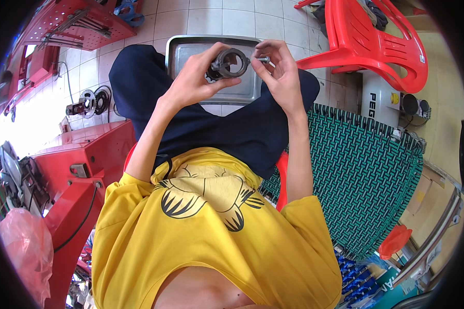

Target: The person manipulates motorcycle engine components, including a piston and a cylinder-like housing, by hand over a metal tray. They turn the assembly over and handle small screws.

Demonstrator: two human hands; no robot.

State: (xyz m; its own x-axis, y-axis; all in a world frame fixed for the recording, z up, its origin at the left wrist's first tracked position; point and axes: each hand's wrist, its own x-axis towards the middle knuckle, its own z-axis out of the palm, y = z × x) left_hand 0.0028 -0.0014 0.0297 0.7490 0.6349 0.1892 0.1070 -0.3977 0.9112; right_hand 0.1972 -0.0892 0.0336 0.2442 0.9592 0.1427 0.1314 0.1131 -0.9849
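Note:
My left hand [197, 77] is closed round a dark metal ring-shaped part [222, 65], its round opening facing up and a lug on its right side. The fingers wrap its far side, and the thumb lies along its near edge. Right beside it, my right hand [283, 80] has its thumb and fingers bent about a small silver bolt [263, 59], close to the part's lug. Whether the bolt touches the lug I cannot tell. Both hands are above a shallow metal tray [257, 95] on the tiled floor, between my knees.
Red plastic chair [366, 49] at far right, with a white tank [379, 100] below it. A green woven lounger [361, 175] stands at my right. On the left are a red metal stand [82, 149], a red tool rack [80, 26] and sprocket-like discs [89, 103] on the floor.

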